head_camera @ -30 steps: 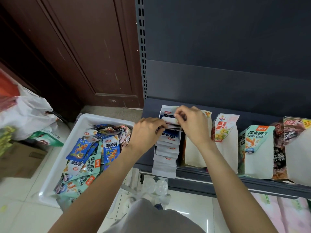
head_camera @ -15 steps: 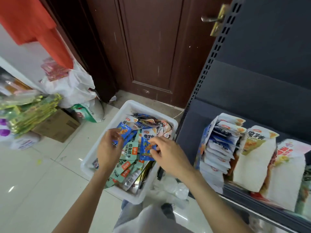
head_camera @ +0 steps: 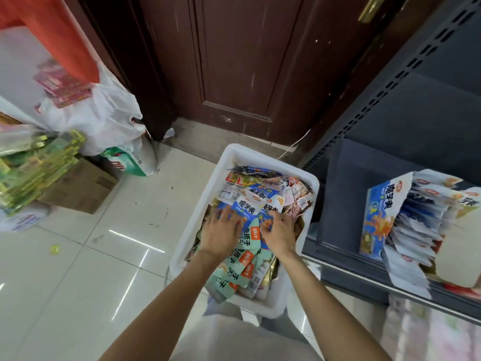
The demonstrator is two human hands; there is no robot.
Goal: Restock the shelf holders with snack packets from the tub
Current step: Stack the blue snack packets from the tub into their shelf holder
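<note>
On a glossy tiled floor (head_camera: 78, 256) before a dark wooden door (head_camera: 242, 61), a white tub (head_camera: 263, 155) sat heaped with snack packets beside a grey shelf (head_camera: 346, 269). The blue packets (head_camera: 253, 204) lay near the top of the heap, directly under and just ahead of both hands, with teal packets (head_camera: 242, 267) fanned out toward the near rim. The left hand (head_camera: 221, 234) rested on the pile with its fingers (head_camera: 225, 214) spread flat over a blue packet; the right hand (head_camera: 279, 234) had its fingers (head_camera: 273, 221) curled into the heap beside it, though whether they had pinched anything could not be told (motion blur softened the tips). The step appeared to be gathering more blue packets for the blue shelf holder (head_camera: 382, 217), which stood well apart to the right and already looked well filled. Doing it well probably meant sorting by colour first, squaring a small stack between both hands, and lifting it edge-aligned so it slid in behind the packets already filed.
</note>
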